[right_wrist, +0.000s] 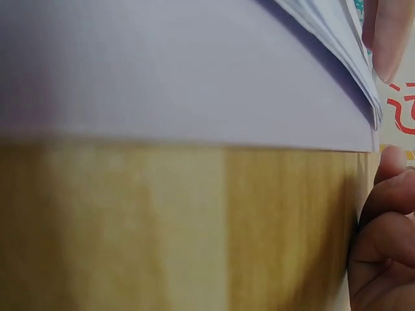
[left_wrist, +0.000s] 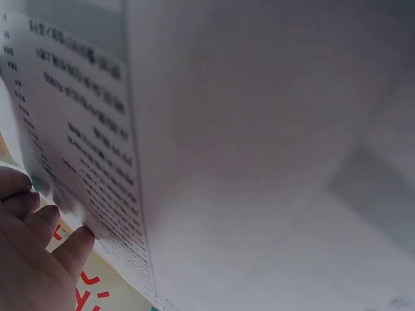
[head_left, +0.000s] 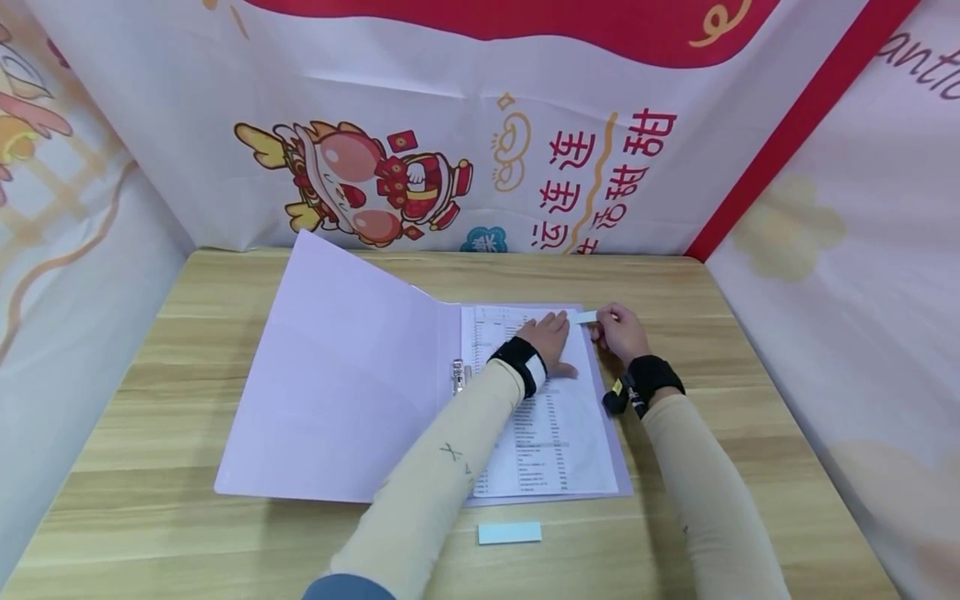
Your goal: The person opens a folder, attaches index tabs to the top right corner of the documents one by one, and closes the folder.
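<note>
Pressing my flat left hand [head_left: 551,340] on the printed page [head_left: 558,433] in the open lilac folder [head_left: 337,392] on the tabletop [head_left: 675,533], I am pinching a small pale label strip [head_left: 584,317] in my right hand [head_left: 618,333] at the page's top right corner, judging it next needs careful alignment.

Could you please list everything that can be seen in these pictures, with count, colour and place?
Open lilac plastic ring folder: one, lilac, lying flat mid-table, cover spread to the left.
Stack of printed white paper sheets: one stack, white with black text, on the folder's right half.
Metal binder clip mechanism: one, silver, at the folder's spine.
Small pale blue sticky strip: one, pale blue, at the sheets' upper right corner.
Pale blue sticky pad: one, pale blue, on the table below the folder.
Light wooden table: one, light wood grain.
Printed cartoon banner walls: white, red and yellow, around the table.
Left hand: flat on the sheets.
Right hand: pinches the strip.
</note>
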`<state>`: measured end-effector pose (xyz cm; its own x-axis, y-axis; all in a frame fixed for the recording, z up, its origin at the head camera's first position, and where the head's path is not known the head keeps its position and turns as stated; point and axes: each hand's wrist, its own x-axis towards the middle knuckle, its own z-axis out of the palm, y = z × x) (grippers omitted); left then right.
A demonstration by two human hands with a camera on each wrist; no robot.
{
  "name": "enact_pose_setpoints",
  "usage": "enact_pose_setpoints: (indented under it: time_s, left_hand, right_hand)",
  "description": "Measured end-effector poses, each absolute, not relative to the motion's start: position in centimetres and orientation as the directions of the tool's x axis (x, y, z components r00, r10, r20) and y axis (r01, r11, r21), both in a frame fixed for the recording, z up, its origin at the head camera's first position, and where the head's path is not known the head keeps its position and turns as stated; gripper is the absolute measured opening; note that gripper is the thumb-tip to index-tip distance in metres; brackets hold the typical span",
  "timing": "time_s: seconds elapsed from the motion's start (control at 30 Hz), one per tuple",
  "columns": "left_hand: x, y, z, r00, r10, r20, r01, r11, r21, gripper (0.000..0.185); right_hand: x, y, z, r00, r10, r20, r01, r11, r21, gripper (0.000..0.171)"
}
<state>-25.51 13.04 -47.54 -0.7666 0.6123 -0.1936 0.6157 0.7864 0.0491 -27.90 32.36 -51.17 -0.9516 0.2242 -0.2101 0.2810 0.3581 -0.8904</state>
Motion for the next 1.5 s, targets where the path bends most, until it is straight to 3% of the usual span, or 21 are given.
enact_pose_setpoints:
  time_s: [0.63,1.07,1.27,1.5]
  left_hand:
    - [-26.1,13.5,-48.1,-0.755,0.602,-0.259,0.620,0.785,0.018,0.095]
    - [-26.2,13.5,-48.1,-0.767,0.606,-0.212,0.621,0.783,-0.007,0.095]
    - [-25.4,12.9,-46.5,-0.758,0.620,-0.202,0.633,0.774,-0.001,0.093]
    - [-26.2,13.1,-47.6,-0.748,0.614,-0.252,0.642,0.765,-0.041,0.098]
  right_hand:
    - [-27.6,32.0,-50.6,-0.947,0.238,-0.217,0.304,0.437,-0.846,0.028]
    - [-27.7,32.0,-50.7,-0.957,0.243,-0.157,0.270,0.558,-0.785,0.029]
    - [-27.6,31.7,-50.2,-0.963,0.265,-0.040,0.227,0.727,-0.648,0.031]
    - [-27.9,30.7,-49.6,-0.967,0.252,0.042,0.206,0.866,-0.456,0.038]
